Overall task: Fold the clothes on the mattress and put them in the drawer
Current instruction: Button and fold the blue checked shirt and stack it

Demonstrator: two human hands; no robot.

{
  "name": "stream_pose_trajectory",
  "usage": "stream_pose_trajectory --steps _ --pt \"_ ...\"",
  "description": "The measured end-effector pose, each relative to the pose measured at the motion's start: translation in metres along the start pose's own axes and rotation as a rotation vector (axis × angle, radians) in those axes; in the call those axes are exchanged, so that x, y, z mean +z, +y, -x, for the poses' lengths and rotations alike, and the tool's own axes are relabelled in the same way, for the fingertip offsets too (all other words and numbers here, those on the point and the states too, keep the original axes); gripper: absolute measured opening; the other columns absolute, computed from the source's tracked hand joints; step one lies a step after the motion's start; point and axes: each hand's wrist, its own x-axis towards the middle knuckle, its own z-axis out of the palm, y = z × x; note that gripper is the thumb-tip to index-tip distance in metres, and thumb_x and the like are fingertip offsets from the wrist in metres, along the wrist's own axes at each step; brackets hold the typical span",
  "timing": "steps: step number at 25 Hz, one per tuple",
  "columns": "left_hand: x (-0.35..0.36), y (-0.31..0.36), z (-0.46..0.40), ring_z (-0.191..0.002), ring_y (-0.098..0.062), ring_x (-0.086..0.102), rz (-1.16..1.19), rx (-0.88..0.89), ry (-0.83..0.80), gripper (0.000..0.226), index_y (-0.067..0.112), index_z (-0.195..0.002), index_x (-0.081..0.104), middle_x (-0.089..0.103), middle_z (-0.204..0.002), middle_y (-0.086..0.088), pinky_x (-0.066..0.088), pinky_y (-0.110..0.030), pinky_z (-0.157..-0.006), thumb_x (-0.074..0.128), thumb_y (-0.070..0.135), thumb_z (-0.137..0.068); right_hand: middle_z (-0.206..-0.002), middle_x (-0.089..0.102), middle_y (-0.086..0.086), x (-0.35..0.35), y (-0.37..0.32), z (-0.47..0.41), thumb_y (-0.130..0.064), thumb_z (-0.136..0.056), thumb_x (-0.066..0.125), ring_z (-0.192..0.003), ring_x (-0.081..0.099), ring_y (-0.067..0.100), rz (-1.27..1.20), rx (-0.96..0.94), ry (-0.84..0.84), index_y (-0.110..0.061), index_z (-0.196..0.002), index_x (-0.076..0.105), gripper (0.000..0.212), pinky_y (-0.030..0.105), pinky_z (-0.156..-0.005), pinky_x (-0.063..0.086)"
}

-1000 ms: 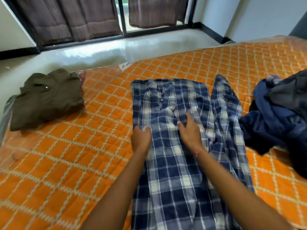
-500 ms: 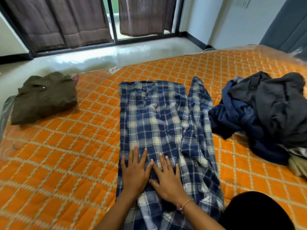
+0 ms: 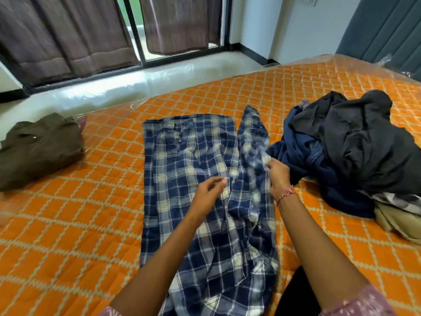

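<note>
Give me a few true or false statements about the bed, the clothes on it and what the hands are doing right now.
1. The plaid shirt lies on an orange mattress. True.
2. The right hand grips the shirt's sleeve. True.
3. The left hand presses flat on the olive garment. False: it hovers over the plaid shirt, fingers loosely curled.
4. The dark clothes pile sits left of the shirt. False: it is on the right.

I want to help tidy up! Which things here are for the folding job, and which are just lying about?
For the job:
- plaid shirt, with the right hand on its sleeve
- olive garment, folded
- dark clothes pile
- mattress

Just there:
- curtains
- floor
- bracelet
</note>
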Motion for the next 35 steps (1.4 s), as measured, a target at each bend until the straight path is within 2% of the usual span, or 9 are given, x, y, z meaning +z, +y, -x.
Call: stream_pose_trajectory --steps 6,10,15,18,23,26,30,33,35 --pt "-0.060 0.054 0.056 -0.071 0.004 0.060 0.779 0.206 -0.004 0.091 0.027 -0.088 0.057 0.063 -0.076 0.017 0.045 -0.005 -0.061 0.084 0.064 -0.009 -0.115 0.065 0.010 0.091 -0.015 0.174 -0.005 -0.090 0.053 -0.103 0.062 0.025 0.512 -0.639 -0.878 -0.013 -0.119 0.060 0.031 0.034 -0.086 0.051" --pt "-0.126 -0.021 0.108 -0.082 -0.020 0.071 0.827 0.164 0.030 0.058 0.014 -0.092 0.076 0.074 -0.092 -0.008 0.058 -0.029 -0.069 0.094 0.037 -0.042 -0.103 0.060 0.019 0.102 0.047 0.248 -0.010 -0.086 0.056 -0.089 0.058 0.040 0.893 -1.040 -0.984 -0.004 -0.119 0.051 0.034 0.044 -0.066 0.046" --pt "-0.167 -0.095 0.150 -0.097 -0.021 0.065 1.324 -0.063 0.633 0.050 0.012 -0.112 0.065 0.066 -0.117 -0.007 0.053 -0.033 -0.078 0.081 0.021 -0.065 -0.114 0.056 0.008 0.062 0.126 0.258 -0.015 -0.078 0.059 -0.101 0.055 0.028 1.239 -1.156 -0.770 -0.016 -0.150 0.017 0.083 0.038 -0.079 0.044" --pt "-0.163 -0.120 0.149 -0.110 -0.026 0.055 0.960 -0.327 0.919 0.064 0.008 -0.134 0.046 0.054 -0.129 -0.006 0.049 -0.043 -0.082 0.071 0.035 -0.082 -0.130 0.052 0.011 0.042 0.132 0.244 -0.011 -0.093 0.044 -0.119 0.047 0.033 1.381 -0.956 -0.837 -0.015 -0.147 0.026 0.057 0.042 -0.095 0.033" --pt "-0.159 -0.075 0.146 -0.081 -0.029 0.053 0.360 -0.219 1.219 0.013 0.000 -0.098 0.061 0.058 -0.092 -0.016 0.049 -0.052 -0.081 0.053 0.009 -0.094 -0.104 0.066 0.014 0.045 0.121 0.234 -0.025 -0.100 0.038 -0.091 0.061 0.034 1.299 -0.982 -0.918 -0.024 -0.136 0.046 0.036 0.040 -0.069 0.045" --pt "-0.155 -0.086 0.157 -0.112 -0.038 0.051 0.193 -0.293 1.457 0.039 0.002 -0.133 0.044 0.050 -0.129 -0.023 0.041 -0.049 -0.086 0.049 0.014 -0.095 -0.106 0.066 0.012 0.049 0.124 0.237 -0.025 -0.097 0.044 -0.095 0.061 0.034 1.317 -1.005 -0.970 -0.020 -0.129 0.051 0.033 0.040 -0.071 0.049" --pt "-0.118 -0.087 0.126 -0.123 -0.037 0.046 -0.863 0.243 0.827 0.046 0.004 -0.135 0.046 0.051 -0.132 -0.020 0.033 -0.048 -0.102 0.056 0.013 -0.091 -0.122 0.055 0.008 0.037 0.122 0.233 -0.032 -0.087 0.050 -0.114 0.049 0.029 1.470 -1.018 -0.888 -0.018 -0.134 0.045 0.049 0.043 -0.093 0.037" --pt "-0.110 -0.071 0.091 -0.112 -0.029 0.055 -1.070 0.137 0.127 0.033 0.014 -0.120 0.054 0.062 -0.106 -0.006 0.031 -0.044 -0.104 0.044 0.037 -0.100 -0.109 0.061 0.009 0.014 0.118 0.228 -0.039 -0.079 0.047 -0.099 0.057 0.030 1.460 -1.075 -0.653 -0.017 -0.124 0.056 0.051 0.043 -0.079 0.043" --pt "-0.120 -0.069 0.082 -0.082 -0.029 0.057 -1.041 0.054 -0.021 0.030 0.014 -0.086 0.053 0.051 -0.071 0.002 0.040 -0.034 -0.072 0.049 0.041 -0.096 -0.102 0.061 0.008 -0.001 0.118 0.221 -0.027 -0.086 0.054 -0.089 0.060 0.029 1.415 -1.054 -0.628 -0.016 -0.121 0.058 0.037 0.038 -0.069 0.045"
